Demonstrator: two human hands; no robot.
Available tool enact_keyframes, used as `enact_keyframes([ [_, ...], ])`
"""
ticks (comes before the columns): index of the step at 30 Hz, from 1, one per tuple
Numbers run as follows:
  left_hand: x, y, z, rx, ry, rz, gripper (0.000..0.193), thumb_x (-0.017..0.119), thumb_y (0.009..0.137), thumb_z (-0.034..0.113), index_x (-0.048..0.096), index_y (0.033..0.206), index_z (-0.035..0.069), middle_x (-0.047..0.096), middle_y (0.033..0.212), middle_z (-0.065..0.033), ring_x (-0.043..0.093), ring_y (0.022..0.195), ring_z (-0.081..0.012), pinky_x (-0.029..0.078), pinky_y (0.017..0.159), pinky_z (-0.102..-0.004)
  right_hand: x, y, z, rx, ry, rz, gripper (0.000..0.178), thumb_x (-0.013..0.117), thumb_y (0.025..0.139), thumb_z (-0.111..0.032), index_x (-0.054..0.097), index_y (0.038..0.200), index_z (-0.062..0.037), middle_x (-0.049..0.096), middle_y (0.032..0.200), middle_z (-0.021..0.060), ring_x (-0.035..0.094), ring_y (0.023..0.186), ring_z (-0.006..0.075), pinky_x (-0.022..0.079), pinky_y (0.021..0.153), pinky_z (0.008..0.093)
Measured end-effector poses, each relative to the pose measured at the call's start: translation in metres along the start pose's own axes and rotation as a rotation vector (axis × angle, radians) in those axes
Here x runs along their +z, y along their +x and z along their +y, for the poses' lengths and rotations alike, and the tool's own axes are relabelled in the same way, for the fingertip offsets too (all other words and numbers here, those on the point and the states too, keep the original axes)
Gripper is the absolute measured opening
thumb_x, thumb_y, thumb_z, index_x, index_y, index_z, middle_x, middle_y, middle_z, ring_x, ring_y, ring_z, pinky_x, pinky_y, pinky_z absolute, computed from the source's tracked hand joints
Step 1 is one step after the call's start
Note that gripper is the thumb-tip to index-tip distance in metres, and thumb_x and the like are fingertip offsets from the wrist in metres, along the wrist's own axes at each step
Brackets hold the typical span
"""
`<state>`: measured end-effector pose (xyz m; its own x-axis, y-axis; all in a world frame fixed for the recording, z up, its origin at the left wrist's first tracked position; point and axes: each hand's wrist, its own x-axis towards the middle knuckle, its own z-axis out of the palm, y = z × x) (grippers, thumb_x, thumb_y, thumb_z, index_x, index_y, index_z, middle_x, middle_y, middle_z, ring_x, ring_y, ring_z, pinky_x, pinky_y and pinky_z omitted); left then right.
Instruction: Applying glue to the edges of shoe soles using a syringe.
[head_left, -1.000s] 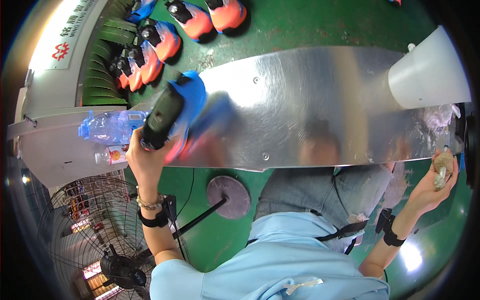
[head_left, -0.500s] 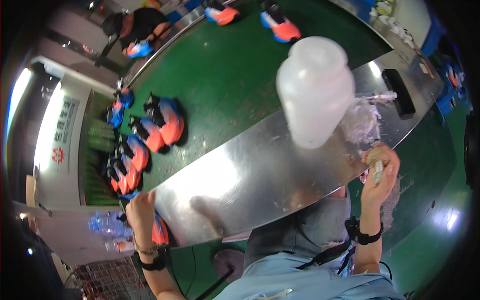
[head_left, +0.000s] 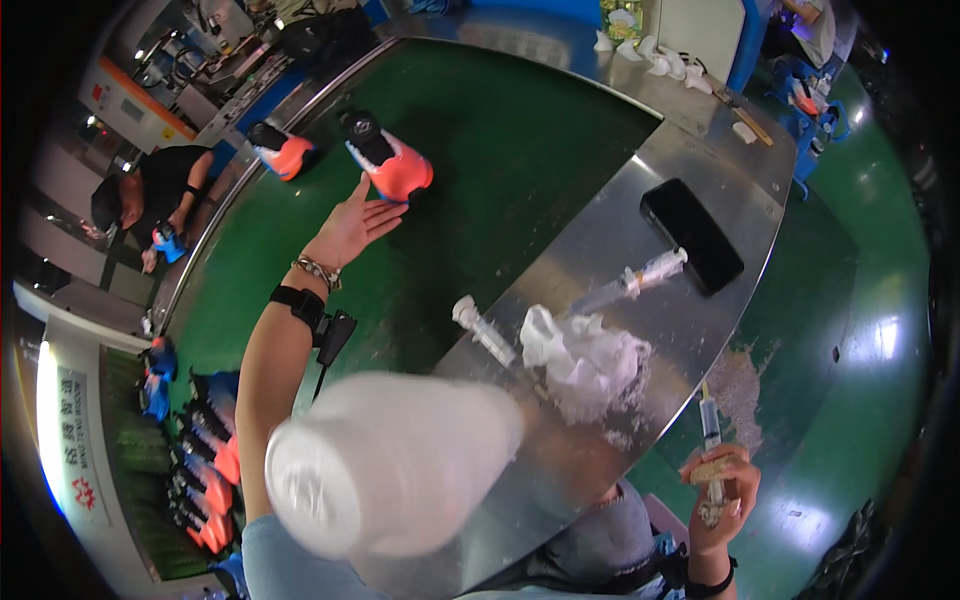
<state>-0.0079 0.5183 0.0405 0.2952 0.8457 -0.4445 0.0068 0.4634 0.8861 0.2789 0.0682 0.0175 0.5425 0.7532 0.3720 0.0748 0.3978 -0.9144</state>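
My left hand (head_left: 355,228) reaches over the green conveyor belt with its fingers stretched out and apart. Its fingertips are at the near edge of an orange, blue and black shoe (head_left: 392,168); whether they touch it is hard to tell. At the lower right, my right hand (head_left: 722,492) grips a syringe (head_left: 711,425) with a yellowish tip pointing away from me. Past the metal table's edge, this hand hangs over the floor. Crumpled white tissue (head_left: 585,362) lies on the metal table (head_left: 600,260), between two more syringes (head_left: 488,338).
A large white plastic bottle (head_left: 390,470) looms close, covering part of the table. A black phone (head_left: 690,235) lies on the metal. Another shoe (head_left: 280,152) sits on the belt farther left; several stand in rows (head_left: 205,480) at lower left. Across the belt, a co-worker (head_left: 160,195) handles a shoe.
My left hand has gone from the lower left out to the shoe on the belt and opened its fingers. The view has turned. My right hand still grips the syringe.
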Motion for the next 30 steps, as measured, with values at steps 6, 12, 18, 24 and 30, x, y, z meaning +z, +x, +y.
enact_keyframes([
  [6, 0.04, 0.017, -0.002, -0.089, 0.017, 0.013, 0.06, 0.057, 0.083, 0.045, 0.041, 0.113, -0.004, 0.049, 0.11, -0.0184, 0.058, 0.096, -0.03, 0.049, 0.086, -0.0369, 0.008, 0.012, 0.005, -0.018, -0.11, -0.053, 0.041, 0.04, 0.088, -0.038, 0.043, 0.103, 0.0004, 0.045, 0.093, 0.0214, 0.058, 0.07, 0.0258, 0.051, 0.06, 0.0358],
  [12, 0.032, 0.069, -0.022, 0.111, -0.297, 0.172, 0.048, 0.067, 0.079, 0.027, 0.046, 0.11, -0.003, 0.052, 0.104, -0.0162, 0.059, 0.089, -0.0285, 0.052, 0.083, -0.0377, 0.028, 0.006, -0.009, -0.106, -0.108, -0.207, 0.039, 0.04, 0.088, -0.035, 0.043, 0.104, 0.0006, 0.046, 0.095, 0.0229, 0.058, 0.071, 0.0266, 0.053, 0.063, 0.0376],
  [18, -0.038, 0.004, -0.027, 0.329, -0.237, 0.203, 0.038, 0.066, 0.08, 0.02, 0.051, 0.103, -0.006, 0.056, 0.105, -0.0139, 0.06, 0.089, -0.022, 0.055, 0.073, -0.0303, 0.015, -0.008, -0.046, -0.117, 0.055, -0.13, 0.034, 0.037, 0.09, -0.028, 0.045, 0.104, 0.0017, 0.048, 0.097, 0.0228, 0.059, 0.072, 0.0267, 0.053, 0.067, 0.0384],
  [24, 0.024, -0.21, -0.028, 0.313, -0.061, 0.118, 0.038, 0.062, 0.083, 0.016, 0.051, 0.114, -0.003, 0.058, 0.102, -0.0124, 0.06, 0.084, -0.019, 0.053, 0.07, -0.0289, 0.019, -0.013, -0.026, -0.16, 0.235, -0.177, 0.031, 0.04, 0.091, -0.025, 0.051, 0.105, 0.0011, 0.051, 0.102, 0.0197, 0.059, 0.084, 0.0267, 0.049, 0.072, 0.0382],
  [30, -0.011, -0.322, -0.046, 0.623, -0.005, 0.375, 0.037, 0.06, 0.084, 0.016, 0.05, 0.114, -0.003, 0.058, 0.102, -0.0121, 0.059, 0.085, -0.0183, 0.052, 0.07, -0.0284, 0.059, -0.013, 0.001, -0.196, 0.212, -0.213, 0.027, 0.044, 0.092, -0.023, 0.054, 0.102, -0.0002, 0.052, 0.098, 0.0141, 0.057, 0.08, 0.02, 0.048, 0.071, 0.0336],
])
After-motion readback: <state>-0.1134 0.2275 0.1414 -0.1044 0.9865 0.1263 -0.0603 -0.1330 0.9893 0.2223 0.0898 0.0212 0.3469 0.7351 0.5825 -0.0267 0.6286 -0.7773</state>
